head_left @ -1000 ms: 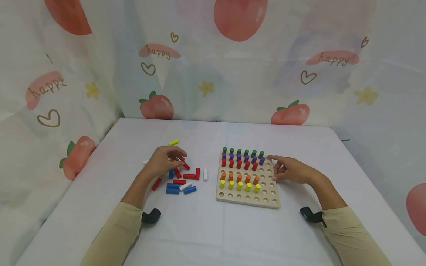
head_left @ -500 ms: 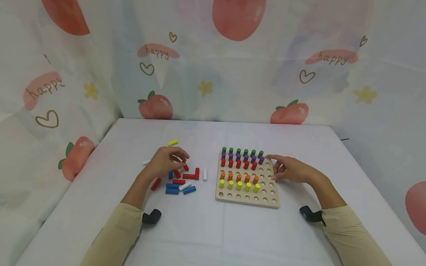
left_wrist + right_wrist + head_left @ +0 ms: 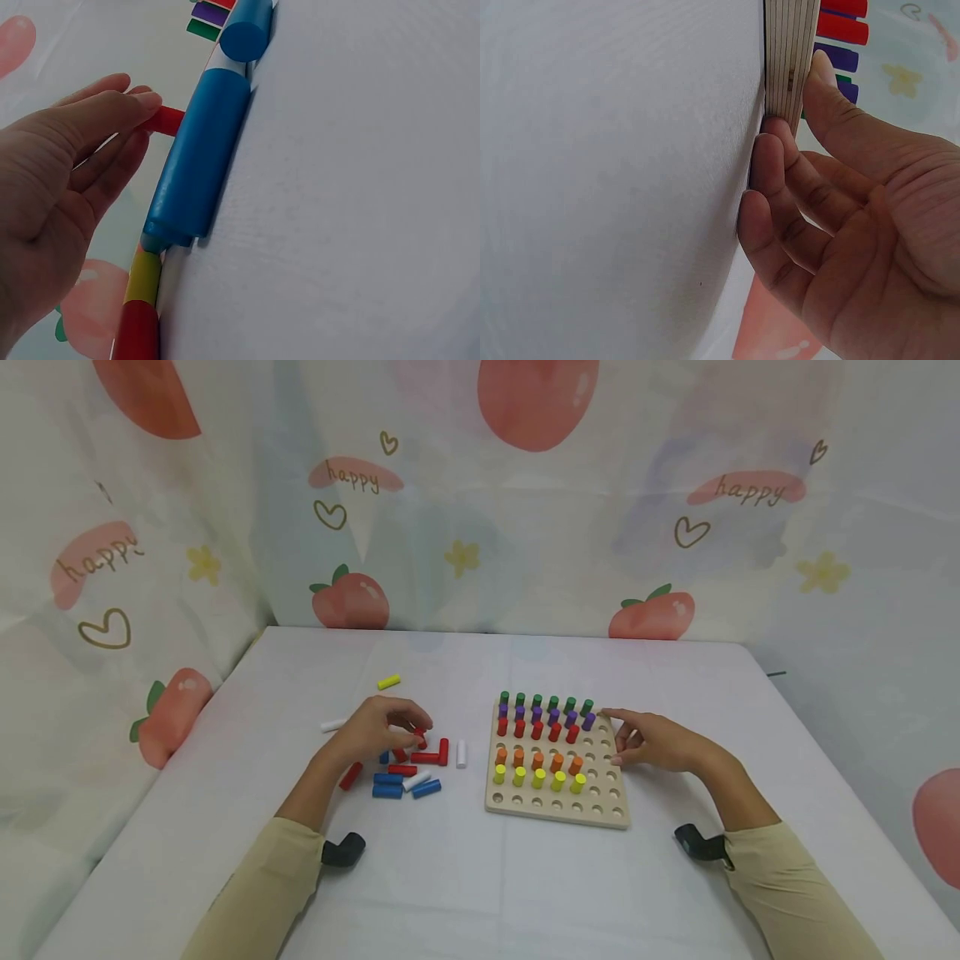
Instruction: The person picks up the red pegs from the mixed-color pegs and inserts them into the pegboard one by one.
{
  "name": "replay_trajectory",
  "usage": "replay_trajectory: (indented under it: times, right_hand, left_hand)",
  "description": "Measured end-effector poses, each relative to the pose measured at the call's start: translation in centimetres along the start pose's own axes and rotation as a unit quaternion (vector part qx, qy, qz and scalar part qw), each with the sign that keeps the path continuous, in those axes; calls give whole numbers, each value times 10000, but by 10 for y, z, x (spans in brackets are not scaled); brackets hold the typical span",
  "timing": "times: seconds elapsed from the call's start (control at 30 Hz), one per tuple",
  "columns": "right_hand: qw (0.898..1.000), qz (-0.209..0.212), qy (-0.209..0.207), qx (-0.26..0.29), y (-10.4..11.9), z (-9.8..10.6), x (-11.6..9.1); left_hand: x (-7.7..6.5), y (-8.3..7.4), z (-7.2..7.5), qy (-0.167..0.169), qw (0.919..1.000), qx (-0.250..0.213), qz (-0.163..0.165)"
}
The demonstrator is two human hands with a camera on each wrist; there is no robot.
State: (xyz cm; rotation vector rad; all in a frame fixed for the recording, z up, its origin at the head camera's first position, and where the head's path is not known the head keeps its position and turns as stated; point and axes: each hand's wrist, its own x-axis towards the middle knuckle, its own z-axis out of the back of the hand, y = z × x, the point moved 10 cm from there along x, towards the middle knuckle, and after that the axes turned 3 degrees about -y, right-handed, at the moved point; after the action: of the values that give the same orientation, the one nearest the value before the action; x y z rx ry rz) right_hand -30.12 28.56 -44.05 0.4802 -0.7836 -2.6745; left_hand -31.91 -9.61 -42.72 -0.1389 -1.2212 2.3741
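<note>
My left hand (image 3: pixel 378 729) pinches a red peg (image 3: pixel 166 121) between thumb and fingertips, among loose pegs left of the pegboard. In the left wrist view a blue peg (image 3: pixel 199 154) hides the red peg's far end. My right hand (image 3: pixel 662 743) grips the right edge of the wooden pegboard (image 3: pixel 555 814); the right wrist view shows its thumb on top and fingertips at the board's side (image 3: pixel 787 60). Rows of green, purple, red, orange and yellow pegs stand upright in the board. Holes show in a gap between the red and orange rows, along the right side and in the front row.
Loose red, blue and white pegs lie in front of the left hand, such as a blue peg (image 3: pixel 387 792) and a white peg (image 3: pixel 461 754). A yellow peg (image 3: pixel 388 682) lies farther back. White cloth (image 3: pixel 420 893) covers the table, and a printed curtain (image 3: pixel 465 510) hangs behind.
My left hand has shifted slightly right and down, and the red peg at its fingertips has tipped from lying slanted to nearly upright. The right hand and pegboard stay put.
</note>
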Motion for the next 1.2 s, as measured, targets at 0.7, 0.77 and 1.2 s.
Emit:
replay_trajectory:
  times: [0.7, 0.77, 1.2]
  right_hand:
    - [10000, -1, -35, -59, -1, 0, 0]
    - [10000, 1, -35, -52, 0, 0, 0]
    - [10000, 52, -48, -68, 4, 0, -2]
  left_hand:
    - [-1, 17, -8, 215, 9992, 5, 347]
    - [0, 17, -8, 210, 9992, -30, 353]
    - [-1, 13, -5, 136, 9994, 76, 318]
